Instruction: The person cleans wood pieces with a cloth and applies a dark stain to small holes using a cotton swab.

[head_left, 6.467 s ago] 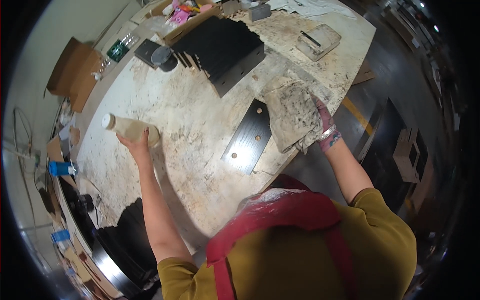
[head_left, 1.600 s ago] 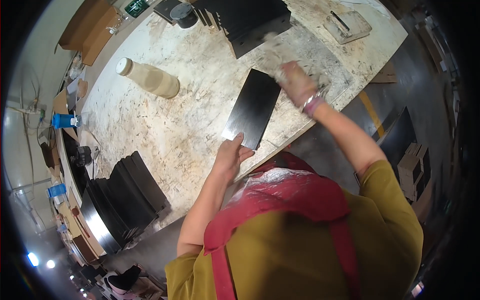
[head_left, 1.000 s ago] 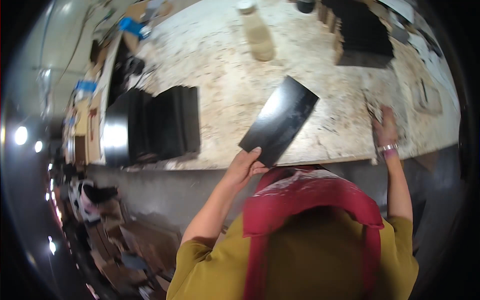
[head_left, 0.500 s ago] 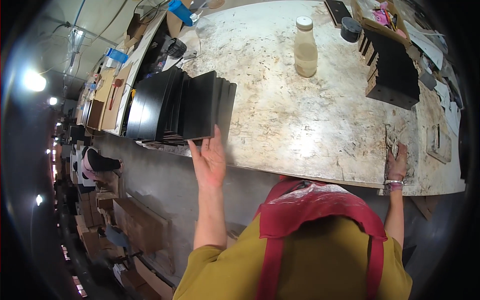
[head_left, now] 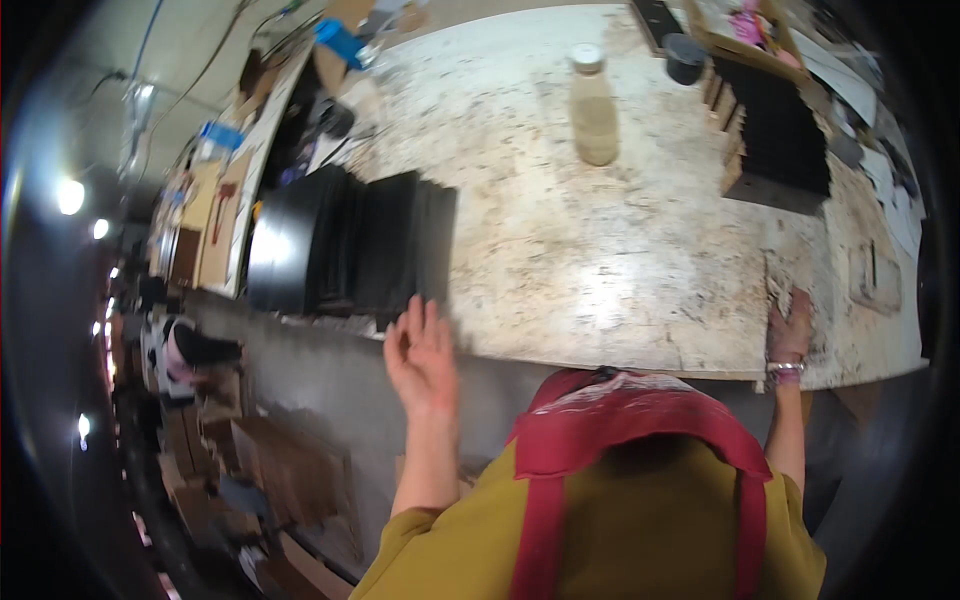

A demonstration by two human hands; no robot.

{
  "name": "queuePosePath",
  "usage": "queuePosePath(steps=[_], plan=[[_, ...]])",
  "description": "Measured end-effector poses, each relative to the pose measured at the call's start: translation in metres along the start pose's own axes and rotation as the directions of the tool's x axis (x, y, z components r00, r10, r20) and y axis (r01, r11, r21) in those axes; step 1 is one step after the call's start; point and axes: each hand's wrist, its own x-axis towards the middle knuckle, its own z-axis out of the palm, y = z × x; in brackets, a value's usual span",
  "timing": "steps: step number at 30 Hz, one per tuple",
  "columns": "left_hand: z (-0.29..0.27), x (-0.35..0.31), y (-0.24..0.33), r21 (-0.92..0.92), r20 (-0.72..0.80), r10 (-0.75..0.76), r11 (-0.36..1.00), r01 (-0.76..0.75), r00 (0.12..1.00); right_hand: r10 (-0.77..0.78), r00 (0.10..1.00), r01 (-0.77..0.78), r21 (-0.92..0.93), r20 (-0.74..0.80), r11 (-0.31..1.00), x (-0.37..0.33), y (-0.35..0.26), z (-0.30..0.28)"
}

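Note:
Dark flat panels (head_left: 386, 235) stand on edge in a leaning row at the left front of the worktable (head_left: 520, 260). My left hand (head_left: 424, 358) is just in front of the row's right end, at the table edge. Its palm is turned up and its fingers are stretched apart with nothing in them; whether a fingertip still touches a panel is hard to tell. At the right front, my right hand (head_left: 789, 328) rests on the tabletop, its fingers closed on a crumpled, stained rag (head_left: 784, 272).
A capped bottle of pale liquid (head_left: 594, 115) stands toward the back. At the back right are a stack of black blocks (head_left: 772, 135), a round dark container (head_left: 685, 58) and an open box (head_left: 745, 45). Another person (head_left: 185, 350) is far left, beyond cardboard boxes.
My left hand has come away from the panels' lower edge, nearer to me, and its fingers have curled slightly. The panels stand much as before. My right hand stays with the rag.

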Motion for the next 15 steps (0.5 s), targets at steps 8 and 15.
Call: queuePosePath(steps=[8,15], plan=[[-0.029,0.011,0.0,0.682,0.14,0.419,0.616,-0.394,0.897,-0.089,0.996,0.088,0.065,0.019,0.994,0.008,-0.023,-0.006],[0.012,-0.006,-0.031,0.74,0.613,0.299,0.109,-0.664,0.732,0.099,0.99,-0.122,0.24,0.103,0.963,0.009,-0.017,-0.017]])
